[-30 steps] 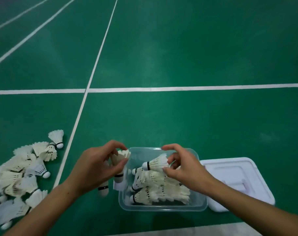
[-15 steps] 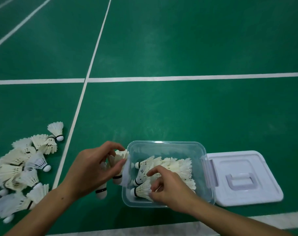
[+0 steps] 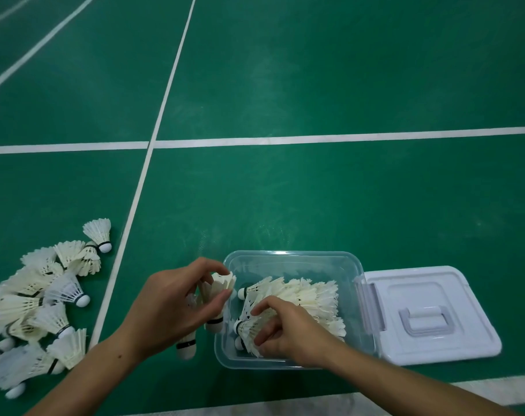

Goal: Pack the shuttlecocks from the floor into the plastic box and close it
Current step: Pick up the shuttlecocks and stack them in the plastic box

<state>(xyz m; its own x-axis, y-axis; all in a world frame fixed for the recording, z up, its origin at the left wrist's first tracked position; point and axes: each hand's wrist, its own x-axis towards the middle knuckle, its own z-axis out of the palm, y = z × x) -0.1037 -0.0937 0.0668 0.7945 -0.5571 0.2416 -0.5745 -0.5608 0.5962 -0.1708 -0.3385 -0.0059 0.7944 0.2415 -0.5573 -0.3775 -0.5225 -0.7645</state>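
Observation:
A clear plastic box stands open on the green floor, with several white shuttlecocks lying inside it. My right hand is down inside the box, its fingers curled over the nearest shuttlecocks at the front left. My left hand hovers just left of the box and grips a small bunch of shuttlecocks, cork ends pointing down. A loose pile of shuttlecocks lies on the floor at the left. The white lid lies flat on the floor right of the box.
White court lines cross the green floor ahead and run down between the pile and the box. A pale strip borders the floor at the near edge. Open floor stretches beyond the box.
My right hand carried one shuttlecock down into the box and now rests on the ones at its front. The left hand has kept its bunch beside the box.

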